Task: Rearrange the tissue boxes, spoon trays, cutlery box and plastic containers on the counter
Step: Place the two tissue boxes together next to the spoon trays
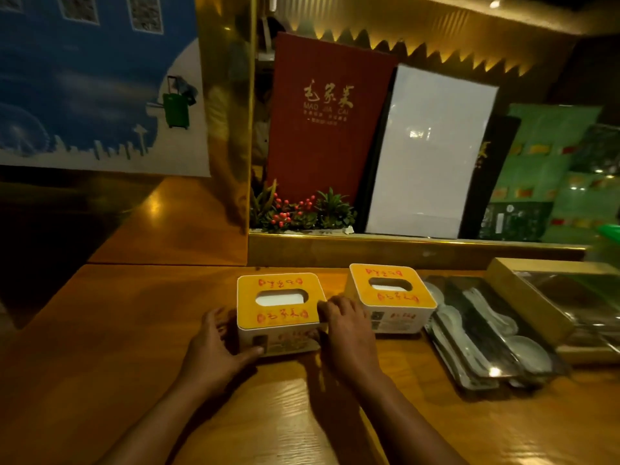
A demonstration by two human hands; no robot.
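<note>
Two tissue boxes with orange tops stand on the wooden counter (100, 380). My left hand (214, 347) presses the left side of the nearer tissue box (280, 312), thumb along its front. My right hand (345, 330) grips its right side, fingers over the top edge. The second tissue box (391, 295) stands just to the right, a little farther back, apart from the first. To its right lie dark spoon trays (486, 333) with white ceramic spoons. A tan cutlery box (550, 297) with a clear lid sits at the far right.
A raised gold ledge (402, 250) runs behind the boxes, holding a small plant with red berries (298, 213), a red menu (328, 119), a white board (429, 152) and green menus (543, 169). A gold pillar (228, 112) stands at the back left.
</note>
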